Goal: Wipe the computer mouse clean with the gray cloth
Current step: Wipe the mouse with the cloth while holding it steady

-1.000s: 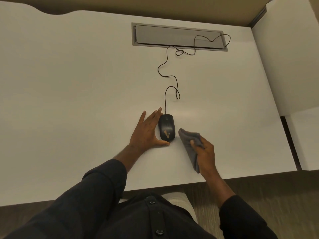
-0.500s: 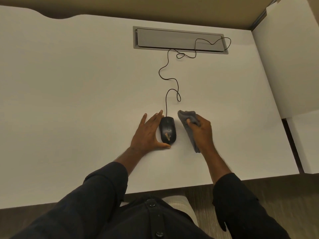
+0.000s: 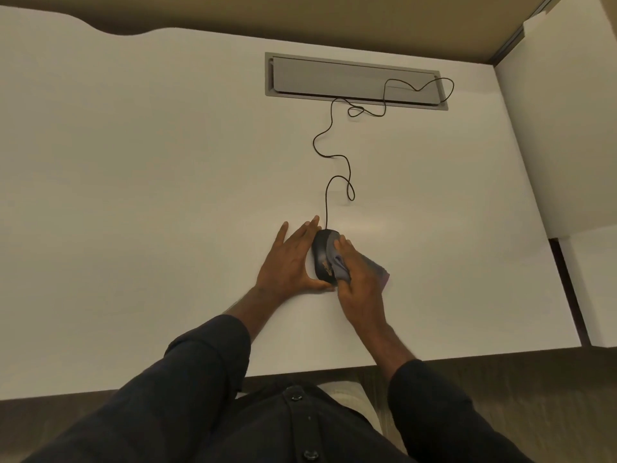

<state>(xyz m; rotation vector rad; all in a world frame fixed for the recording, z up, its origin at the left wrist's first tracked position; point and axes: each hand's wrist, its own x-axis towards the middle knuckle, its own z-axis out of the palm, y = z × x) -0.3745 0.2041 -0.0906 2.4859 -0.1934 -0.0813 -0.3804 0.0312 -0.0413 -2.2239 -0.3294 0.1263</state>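
On the white desk point(image 3: 133, 195), left hand point(image 3: 287, 259) flat steadies mouse point(image 3: 321, 253); right hand point(image 3: 359, 285) presses gray cloth point(image 3: 337, 262).

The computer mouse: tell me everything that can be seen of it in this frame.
The black wired computer mouse looks like smooth plastic, with an orange-brown smear near its rear. It lies flat on the white desk, nose pointing away from the person. Its thin dark cable snakes off to the grey cable tray. The left hand braces its left side, fingers straight; the right hand presses the grey cloth over its right half, hiding that part.
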